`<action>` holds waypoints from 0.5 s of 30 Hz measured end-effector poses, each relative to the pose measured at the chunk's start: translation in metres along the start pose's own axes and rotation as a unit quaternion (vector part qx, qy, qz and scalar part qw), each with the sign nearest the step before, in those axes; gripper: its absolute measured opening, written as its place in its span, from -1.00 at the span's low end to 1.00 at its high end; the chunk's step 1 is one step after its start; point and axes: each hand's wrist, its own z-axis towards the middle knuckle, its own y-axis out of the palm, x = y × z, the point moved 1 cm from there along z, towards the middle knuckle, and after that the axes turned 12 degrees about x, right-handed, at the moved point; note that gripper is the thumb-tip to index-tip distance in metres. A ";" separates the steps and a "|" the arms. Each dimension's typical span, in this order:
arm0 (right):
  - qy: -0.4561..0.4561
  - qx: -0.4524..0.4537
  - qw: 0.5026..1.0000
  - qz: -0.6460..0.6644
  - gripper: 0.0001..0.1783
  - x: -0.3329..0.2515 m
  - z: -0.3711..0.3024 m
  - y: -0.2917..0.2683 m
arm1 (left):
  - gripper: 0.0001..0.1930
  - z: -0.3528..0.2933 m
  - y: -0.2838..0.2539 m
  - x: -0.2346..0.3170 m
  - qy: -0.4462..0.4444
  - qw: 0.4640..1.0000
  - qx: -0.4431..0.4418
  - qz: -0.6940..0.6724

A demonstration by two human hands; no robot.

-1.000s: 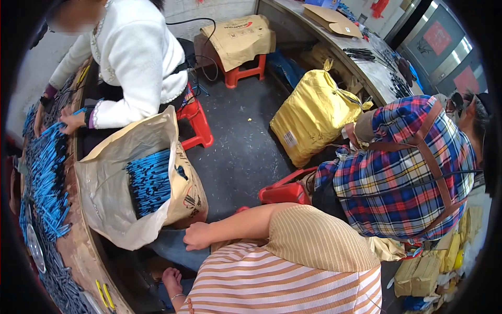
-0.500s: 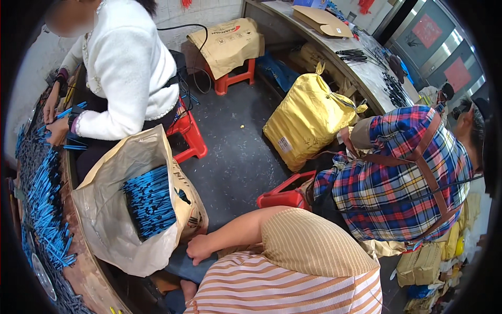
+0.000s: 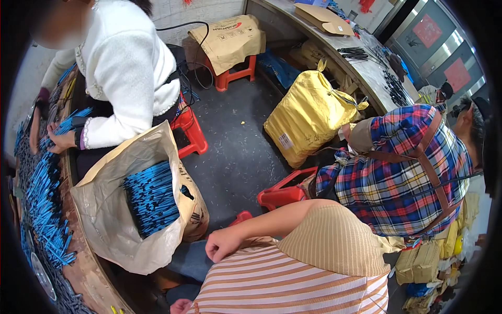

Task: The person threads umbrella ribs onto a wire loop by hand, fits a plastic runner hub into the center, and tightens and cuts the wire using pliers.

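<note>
My right hand (image 3: 224, 245) is closed in a loose fist, low over my lap, close to my striped shirt (image 3: 282, 285). Its fingers curl underneath, so whatever they hold, if anything, stays hidden. Of my left hand (image 3: 181, 306) only a small part shows at the lower edge, its fingers mostly out of sight. Just beyond my knees stands a large open paper sack (image 3: 107, 230), holding many thin blue-and-black pieces (image 3: 151, 199). More such blue pieces (image 3: 49, 209) lie heaped on the wooden workbench (image 3: 86, 272) at the left.
A co-worker in a white cardigan (image 3: 125, 68) handles blue pieces at the bench. Another in a plaid shirt (image 3: 402, 178) sits at the right. Red stools (image 3: 282, 196), a yellow sack (image 3: 311, 118) and a long side table (image 3: 361, 65) with dark tools stand around the floor (image 3: 230, 152).
My right hand has drawn back toward the right, away from the paper sack. My left hand has slid down toward the lower edge. The white-cardigan co-worker's hands have moved apart.
</note>
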 end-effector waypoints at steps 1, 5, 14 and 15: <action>-0.014 -0.038 0.998 0.044 -0.75 -0.008 -0.005 -0.002 | -0.79 -0.002 0.006 -0.001 -0.003 1.000 -0.009 0.003; -0.040 -0.081 0.996 -0.015 -0.74 -0.030 -0.017 -0.003 | -0.79 0.007 0.031 -0.007 -0.008 1.000 -0.028 0.004; -0.037 -0.098 0.993 -0.043 -0.76 -0.032 -0.048 -0.004 | -0.79 0.037 0.062 -0.013 0.007 0.999 -0.033 -0.006; -0.009 -0.109 0.994 -0.012 -0.78 -0.028 -0.052 -0.005 | -0.79 0.039 0.064 -0.014 0.009 0.999 -0.033 -0.007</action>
